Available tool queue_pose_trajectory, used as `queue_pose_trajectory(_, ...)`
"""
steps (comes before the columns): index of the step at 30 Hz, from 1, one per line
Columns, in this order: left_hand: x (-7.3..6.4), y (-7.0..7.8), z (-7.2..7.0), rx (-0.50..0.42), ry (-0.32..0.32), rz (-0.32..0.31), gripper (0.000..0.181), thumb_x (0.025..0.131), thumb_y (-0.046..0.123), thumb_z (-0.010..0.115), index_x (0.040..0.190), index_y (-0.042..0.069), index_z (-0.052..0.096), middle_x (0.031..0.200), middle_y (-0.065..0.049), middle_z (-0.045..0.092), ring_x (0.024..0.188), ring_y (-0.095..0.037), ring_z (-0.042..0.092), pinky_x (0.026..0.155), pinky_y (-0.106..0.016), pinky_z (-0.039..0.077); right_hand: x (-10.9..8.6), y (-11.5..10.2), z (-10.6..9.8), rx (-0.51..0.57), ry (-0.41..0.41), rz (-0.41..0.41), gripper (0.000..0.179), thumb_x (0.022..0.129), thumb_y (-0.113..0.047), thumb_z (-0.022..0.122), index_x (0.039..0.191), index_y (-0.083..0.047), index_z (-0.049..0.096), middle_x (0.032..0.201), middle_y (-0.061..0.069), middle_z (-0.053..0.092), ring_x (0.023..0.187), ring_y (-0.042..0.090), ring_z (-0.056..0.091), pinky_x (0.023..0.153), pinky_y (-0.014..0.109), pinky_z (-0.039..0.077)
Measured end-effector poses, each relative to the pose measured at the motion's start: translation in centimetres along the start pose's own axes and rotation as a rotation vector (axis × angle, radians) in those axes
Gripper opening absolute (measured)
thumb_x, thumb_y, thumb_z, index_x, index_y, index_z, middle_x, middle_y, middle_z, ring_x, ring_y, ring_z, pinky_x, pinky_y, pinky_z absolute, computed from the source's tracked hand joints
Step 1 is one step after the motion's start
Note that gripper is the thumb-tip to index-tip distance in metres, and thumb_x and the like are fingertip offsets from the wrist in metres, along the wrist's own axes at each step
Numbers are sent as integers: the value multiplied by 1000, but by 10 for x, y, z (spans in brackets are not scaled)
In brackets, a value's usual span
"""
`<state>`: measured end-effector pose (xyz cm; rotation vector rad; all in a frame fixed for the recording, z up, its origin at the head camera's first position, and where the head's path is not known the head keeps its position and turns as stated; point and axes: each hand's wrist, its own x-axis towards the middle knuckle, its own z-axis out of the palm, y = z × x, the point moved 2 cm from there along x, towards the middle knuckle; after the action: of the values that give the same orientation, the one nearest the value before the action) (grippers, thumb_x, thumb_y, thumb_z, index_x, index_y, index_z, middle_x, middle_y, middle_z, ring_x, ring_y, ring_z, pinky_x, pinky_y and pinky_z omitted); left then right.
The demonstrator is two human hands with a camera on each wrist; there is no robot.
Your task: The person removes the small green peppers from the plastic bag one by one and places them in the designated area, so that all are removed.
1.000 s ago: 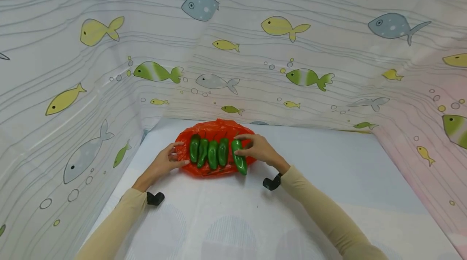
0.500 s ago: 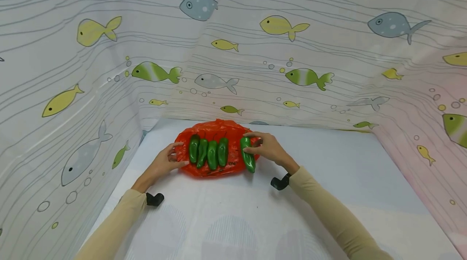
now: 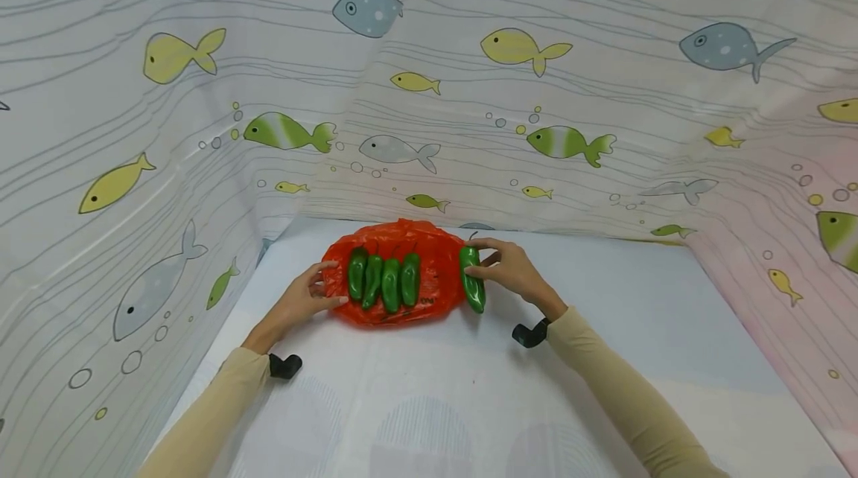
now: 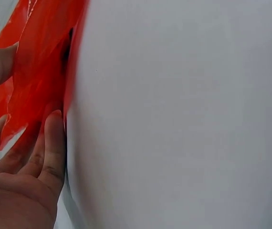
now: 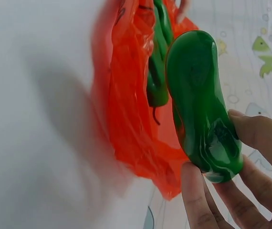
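Note:
My right hand (image 3: 512, 267) pinches a long, glossy green pepper (image 3: 472, 281) by its sides, over the right end of a red plastic bag (image 3: 439, 277). In the right wrist view the pepper (image 5: 198, 90) appears lifted off the bag, fingertips and thumb around its stem end. Several more green peppers (image 3: 391, 284) lie side by side on the bag's left half, thin stems pointing away. At the left end my left hand (image 3: 304, 299) touches the bag with fingers spread; in the left wrist view its fingertips rest against the red plastic (image 4: 45, 62).
A pale table surface (image 3: 415, 374) extends in front of the bag and to its right (image 3: 603, 299). White sheeting (image 3: 469, 165) printed with fish stands close behind and on both sides. Each wrist carries a small black camera mount (image 3: 529, 333).
My right hand has moved rightward with the pepper, from beside the row to the bag's right edge. The gap to the other peppers has widened. My left hand stays in place.

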<state>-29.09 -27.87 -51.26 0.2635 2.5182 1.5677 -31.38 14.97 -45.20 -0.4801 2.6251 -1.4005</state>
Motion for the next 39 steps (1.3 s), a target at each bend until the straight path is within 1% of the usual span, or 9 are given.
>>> queue_pose_trajectory(3,1,2,1,4,-2,-1,80,87,24,86,153,13,42,138,-20,54,105,-34,61,80,-35,54,-2,4,-5,-3,16,3,56,88,-34,83,139,-19,65,115,7,70,101,28,66,77,42,58)
queue_pose_trajectory(8,0,1,-1,1,8,-13,81,86,24,87,153,13,42,140,-20,53,109,-34,61,82,-34,54,-2,10,-11,-14,27,21,57,89,-35,82,141,-19,63,116,8,70,103,29,66,82,51,58)
queue_pose_trajectory(15,-3,3,-2,-10,8,0,81,86,22,86,154,12,41,140,-22,52,106,-34,61,80,-33,53,-7,16,-20,-13,45,46,57,89,-35,82,140,-20,64,118,10,69,104,30,66,84,53,58)
queue_pose_trajectory(17,-4,6,-2,-8,7,-4,80,87,19,85,154,11,41,140,-23,52,106,-35,60,80,-33,53,-9,18,-23,-13,47,48,57,89,-35,82,141,-19,63,117,11,69,105,31,66,83,51,58)
queue_pose_trajectory(22,-1,5,1,-5,1,-10,79,90,14,82,155,7,39,141,-24,50,108,-39,58,79,-36,52,-14,27,-31,-30,64,57,58,90,-37,81,142,-18,62,117,11,69,105,31,66,80,44,57)
queue_pose_trajectory(26,-1,0,0,-8,2,-11,81,88,19,84,155,11,39,142,-22,50,107,-36,59,79,-35,52,-16,33,-36,-34,79,76,58,90,-37,80,142,-18,62,117,11,69,106,31,66,82,47,57)
queue_pose_trajectory(32,-1,2,1,-21,0,-6,82,86,22,86,154,13,41,141,-21,52,105,-34,60,79,-34,53,-19,43,-43,-43,97,102,58,90,-35,80,142,-19,61,123,11,68,107,31,66,83,48,57)
queue_pose_trajectory(35,-1,3,1,-24,-2,-3,81,86,21,86,154,13,42,140,-21,52,104,-34,60,79,-34,53,-19,48,-46,-42,103,116,58,90,-35,81,142,-19,61,123,12,67,107,31,66,84,50,57)
queue_pose_trajectory(39,-1,3,2,-8,-2,-15,81,87,23,86,154,14,41,142,-21,51,108,-35,59,80,-34,52,-18,55,-48,-47,101,120,58,91,-35,81,143,-18,61,125,14,66,106,31,66,83,47,57)
